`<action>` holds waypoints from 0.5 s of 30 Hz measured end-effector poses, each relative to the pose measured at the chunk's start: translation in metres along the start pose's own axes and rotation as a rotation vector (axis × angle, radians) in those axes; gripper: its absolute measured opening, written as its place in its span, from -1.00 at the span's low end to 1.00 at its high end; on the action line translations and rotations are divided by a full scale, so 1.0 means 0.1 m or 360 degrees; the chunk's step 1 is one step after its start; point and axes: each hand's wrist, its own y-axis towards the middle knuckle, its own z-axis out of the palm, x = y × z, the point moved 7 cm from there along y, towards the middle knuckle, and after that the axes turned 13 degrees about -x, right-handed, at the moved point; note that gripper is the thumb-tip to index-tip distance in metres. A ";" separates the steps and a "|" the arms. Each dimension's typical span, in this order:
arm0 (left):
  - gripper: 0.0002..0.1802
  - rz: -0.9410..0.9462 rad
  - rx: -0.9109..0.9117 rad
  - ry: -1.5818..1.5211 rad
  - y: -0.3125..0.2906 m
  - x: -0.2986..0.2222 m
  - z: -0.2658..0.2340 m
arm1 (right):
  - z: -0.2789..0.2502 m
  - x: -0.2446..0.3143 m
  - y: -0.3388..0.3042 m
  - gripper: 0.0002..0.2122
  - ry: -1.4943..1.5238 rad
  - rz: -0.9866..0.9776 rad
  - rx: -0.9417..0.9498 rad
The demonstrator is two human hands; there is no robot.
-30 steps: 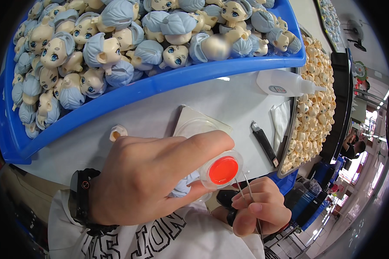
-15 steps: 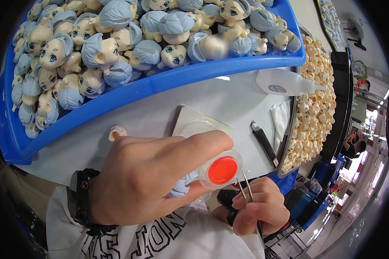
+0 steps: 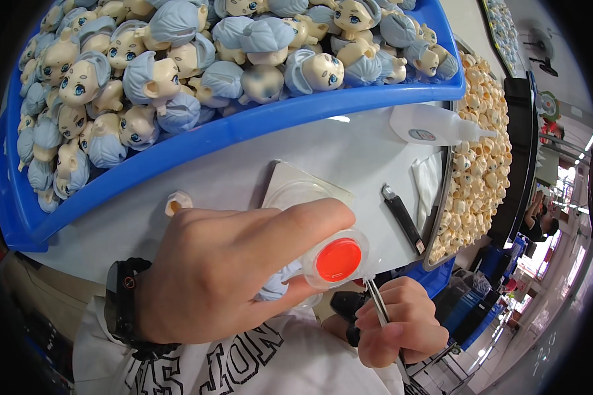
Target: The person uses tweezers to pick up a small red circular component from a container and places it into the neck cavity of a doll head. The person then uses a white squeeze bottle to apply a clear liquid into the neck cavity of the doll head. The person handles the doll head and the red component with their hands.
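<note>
Nearest, the right hand [image 3: 402,322] is closed around metal tweezers [image 3: 379,304], their arms nearly together and the tips at the edge of a clear round container [image 3: 315,268]; whether they touch it I cannot tell. The left hand [image 3: 224,270] grips that container between thumb and fingers, its red disc [image 3: 339,259] facing up. A pale blue piece [image 3: 275,286] shows beneath that hand, but its hold is unclear. The container looks light, stiff and likely slippery, best pinched by its sides; the tweezers seem springy, best held mid-length. Beyond, on the table [image 3: 227,174], lie a small beige part [image 3: 178,203], a square pad [image 3: 284,176] and a black cutter [image 3: 402,218]. Farther off stand a white bottle [image 3: 423,124] and a blue bin [image 3: 244,125] of doll heads [image 3: 82,82].
</note>
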 end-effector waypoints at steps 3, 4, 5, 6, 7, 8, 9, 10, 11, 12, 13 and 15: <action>-0.45 -0.0007 0.0011 0.0005 0.00 0.00 0.00 | 0.01 -0.01 0.00 -0.91 0.0115 -0.0064 0.0018; -0.46 -0.0014 0.0013 0.0007 0.00 0.01 0.01 | 0.02 -0.02 0.00 -0.92 0.0089 -0.0041 0.0026; -0.46 -0.0021 0.0014 0.0012 0.00 0.01 0.00 | 0.03 -0.02 0.00 -0.92 0.0065 -0.0020 0.0034; -0.46 -0.0013 0.0001 0.0010 0.00 0.01 0.00 | 0.05 -0.03 0.00 -0.93 0.0041 0.0000 0.0041; -0.46 -0.0006 -0.0011 0.0009 -0.01 0.00 0.00 | 0.05 -0.02 0.00 -0.94 0.0044 -0.0005 0.0043; -0.46 0.0003 -0.0019 0.0000 -0.01 0.00 0.00 | 0.06 -0.02 0.01 -0.94 0.0039 -0.0007 0.0044; -0.47 0.0001 -0.0010 -0.0006 0.00 0.00 0.00 | 0.06 -0.02 0.03 -0.94 0.0034 -0.0010 0.0045; -0.47 0.0000 -0.0001 -0.0013 0.01 0.00 0.00 | 0.07 -0.03 0.03 -0.94 0.0030 -0.0009 0.0070; -0.47 -0.0002 0.0004 -0.0014 0.01 0.00 0.00 | 0.08 -0.03 0.04 -0.93 0.0033 -0.0011 0.0095; -0.47 -0.0008 0.0005 -0.0018 0.00 0.00 0.00 | 0.09 -0.03 0.04 -0.92 0.0035 -0.0013 0.0120; -0.47 -0.0014 0.0007 -0.0022 0.00 0.01 0.00 | 0.09 -0.02 0.04 -0.92 -0.0016 -0.0023 0.0150; -0.47 -0.0020 0.0019 -0.0030 0.00 0.02 0.01 | 0.09 -0.02 0.04 -0.90 -0.0127 -0.0039 0.0207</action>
